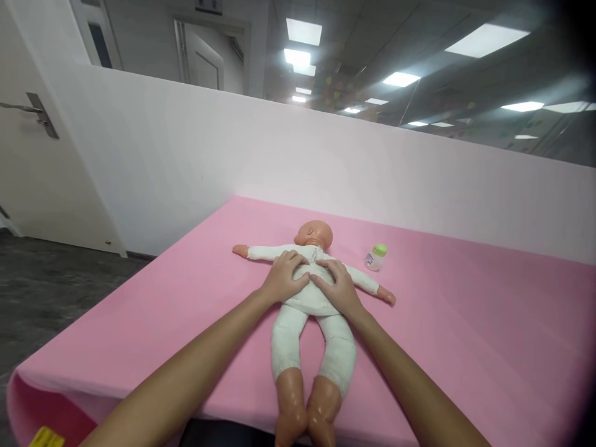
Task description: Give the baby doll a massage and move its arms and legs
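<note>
A baby doll (311,298) with a white cloth body lies face down on the pink-covered table (195,298). Its head is turned to the left, its arms are stretched out to both sides, and its feet hang toward the near edge. My left hand (285,276) rests on the left of the doll's back, fingers spread. On the right of the back lies my right hand (339,287), also with fingers apart. The two thumbs almost meet near the middle of the back. Neither hand grips anything.
A small clear bottle with a green cap (375,257) stands beyond the doll's right-side arm. A white wall (298,161) with glass above borders the table's far side. At the left is a door (46,149). The pink cloth drapes over the near edge.
</note>
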The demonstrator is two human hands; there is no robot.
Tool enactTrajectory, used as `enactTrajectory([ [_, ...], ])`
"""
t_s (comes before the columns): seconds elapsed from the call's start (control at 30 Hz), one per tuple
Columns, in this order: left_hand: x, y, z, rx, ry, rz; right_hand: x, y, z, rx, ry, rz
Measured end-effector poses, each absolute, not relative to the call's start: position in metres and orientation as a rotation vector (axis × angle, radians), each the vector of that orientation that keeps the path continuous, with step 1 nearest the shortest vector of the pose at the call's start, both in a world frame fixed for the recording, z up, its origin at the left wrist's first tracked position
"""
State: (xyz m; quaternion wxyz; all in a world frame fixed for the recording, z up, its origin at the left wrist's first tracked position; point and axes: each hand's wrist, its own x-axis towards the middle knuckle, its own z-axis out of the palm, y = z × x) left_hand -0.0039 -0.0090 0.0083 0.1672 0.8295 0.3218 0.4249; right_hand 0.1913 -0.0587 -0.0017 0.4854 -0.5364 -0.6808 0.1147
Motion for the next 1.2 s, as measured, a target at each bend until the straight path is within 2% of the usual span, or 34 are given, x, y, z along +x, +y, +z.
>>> enactTrajectory([
  [0.17,-0.001,-0.010,0.010,2.266,0.927,1.265,0.189,-0.063,0.007,-1.261,-1.669,0.319],
  [0.33,-0.001,-0.013,0.009,2.324,0.918,1.411,0.191,-0.059,-0.002,-1.241,-1.630,0.217],
  [0.53,-0.003,-0.009,0.002,2.383,0.886,1.342,0.198,-0.053,-0.012,-1.285,-1.669,0.239],
  [0.83,-0.001,-0.011,0.013,2.284,0.851,1.306,0.195,-0.062,0.003,-1.265,-1.629,0.340],
  [1.2,-0.002,-0.011,0.005,2.368,0.877,1.366,0.197,-0.060,-0.004,-1.307,-1.669,0.279],
])
